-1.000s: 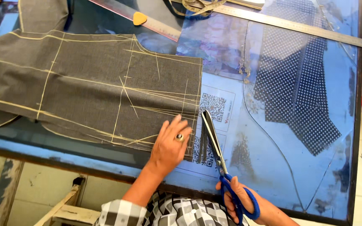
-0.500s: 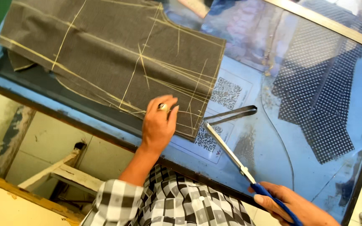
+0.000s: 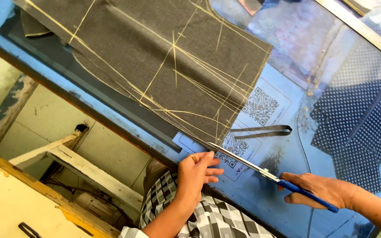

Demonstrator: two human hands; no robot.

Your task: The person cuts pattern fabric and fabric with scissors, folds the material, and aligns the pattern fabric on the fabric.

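Two hands on one cut. Grey cloth lies flat on the glass tabletop, chalk lines crossing it, its near edge running along the tabletop's front edge so the scissors can come in from the side.

Left hand sits at the tabletop edge just below the cloth's lower corner, fingers curled together with the tips by the blade tip. It looks to be pinning or tensioning the cloth edge so it doesn't shift; can't tell if it actually pinches cloth.

Scissors point left and up, tips at the cloth's lower edge, where a chalk line runs; blades nearly closed.

Right hand is closed around the blue handles, low to the glass to keep the blades flat.

Thin dark strip lies loose on the glass beside the cloth, likely an offcut. Dotted fabric is further right, apart from the work.
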